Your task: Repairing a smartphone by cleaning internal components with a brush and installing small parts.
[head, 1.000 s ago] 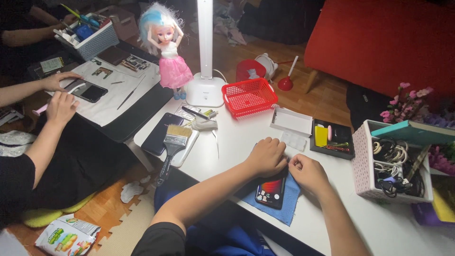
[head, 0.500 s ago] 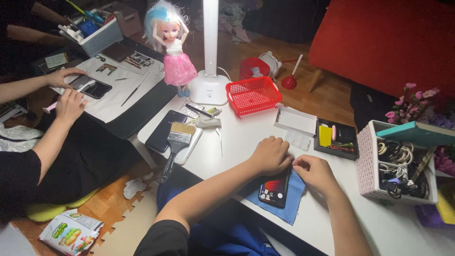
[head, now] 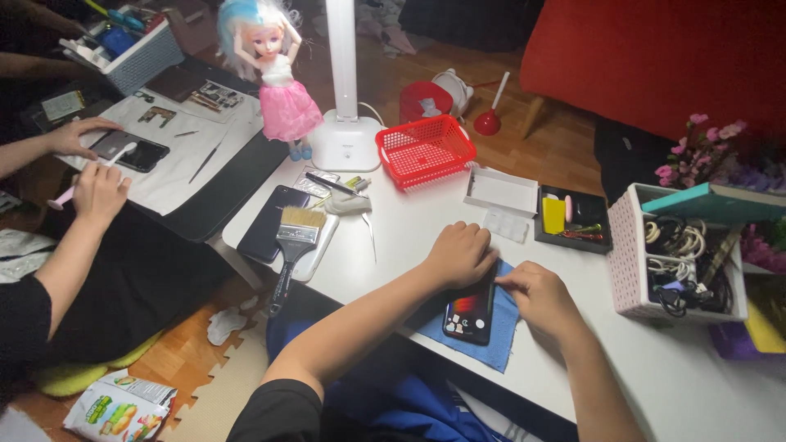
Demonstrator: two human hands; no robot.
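The white counter is carrying a blue cloth, and the phone is lying on it. The left hand is resting curled on the phone's top; the right hand is pinching its upper edge

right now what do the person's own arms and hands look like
Both forearms are bare, with no gloves, rings or watch visible on the left hand or the right hand. A black short sleeve covers the left upper arm; the right upper arm is out of frame.
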